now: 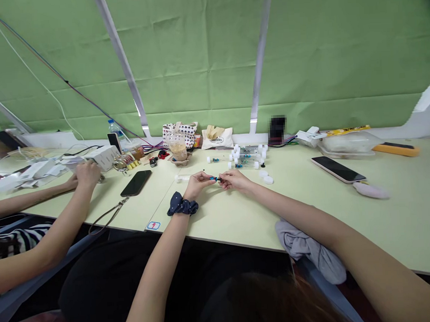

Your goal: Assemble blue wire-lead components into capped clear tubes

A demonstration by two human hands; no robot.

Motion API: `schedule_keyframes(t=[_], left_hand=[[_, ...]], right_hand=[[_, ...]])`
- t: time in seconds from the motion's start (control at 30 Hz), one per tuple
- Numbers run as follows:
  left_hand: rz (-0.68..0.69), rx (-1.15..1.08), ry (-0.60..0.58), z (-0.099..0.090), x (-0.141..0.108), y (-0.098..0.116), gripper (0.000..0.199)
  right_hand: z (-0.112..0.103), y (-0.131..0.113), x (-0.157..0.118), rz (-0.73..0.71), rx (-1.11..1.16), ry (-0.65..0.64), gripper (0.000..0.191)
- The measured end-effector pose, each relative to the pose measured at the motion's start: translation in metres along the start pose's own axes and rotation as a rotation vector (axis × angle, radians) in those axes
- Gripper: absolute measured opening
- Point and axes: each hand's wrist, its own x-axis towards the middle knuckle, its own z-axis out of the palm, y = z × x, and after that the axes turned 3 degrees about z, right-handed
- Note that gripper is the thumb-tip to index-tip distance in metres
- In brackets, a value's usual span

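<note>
My left hand [199,185], with a dark scrunchie [182,205] round its wrist, pinches the blue end of a small blue-and-black part [216,179]. At its dark end, the fingertips of my right hand [235,180] are closed on the same part, just above the table. What kind of part it is, I cannot make out. A clear tube with a white cap [182,178] lies beside my left hand, partly behind it. Right of my right hand are white round caps [267,179]. Behind them lies a pile of clear capped tubes [248,155] with blue parts inside.
On the left, a co-worker's hand [88,173] is near white boxes [106,157]. A dark phone [136,183], a drink cup [178,147] and a cloth pouch [217,137] are on the table [231,217]. Another phone [338,169] and a plastic container [349,143] lie right.
</note>
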Motion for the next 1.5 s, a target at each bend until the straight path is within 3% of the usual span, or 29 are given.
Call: schedule_keyframes(t=[0.23, 0.47, 0.7, 0.9, 1.07, 1.23, 1.5], left_hand=[[-0.008, -0.034, 0.075, -0.001, 0.001, 0.000, 0.034], [0.006, -0.059, 0.006, 0.002, -0.001, 0.007, 0.034], [-0.005, -0.054, -0.009, 0.003, -0.001, 0.005, 0.034], [-0.004, -0.023, 0.055, -0.001, 0.001, 0.003, 0.035], [0.013, -0.020, 0.031, 0.000, 0.001, 0.004, 0.035], [0.006, -0.042, 0.050, 0.002, 0.000, 0.007, 0.032], [0.001, -0.021, 0.078, 0.002, 0.000, 0.006, 0.031]], right_hand=[[0.000, -0.003, -0.005, -0.021, 0.027, -0.058, 0.013], [-0.001, -0.004, -0.004, 0.059, -0.003, -0.079, 0.026], [0.002, -0.006, -0.006, 0.020, 0.015, -0.018, 0.012], [-0.001, -0.008, -0.009, -0.001, 0.021, -0.060, 0.028], [-0.001, -0.007, -0.007, 0.016, -0.008, -0.082, 0.022], [0.004, -0.008, -0.011, 0.043, -0.015, -0.090, 0.030], [0.001, -0.011, -0.016, -0.066, 0.014, -0.091, 0.031]])
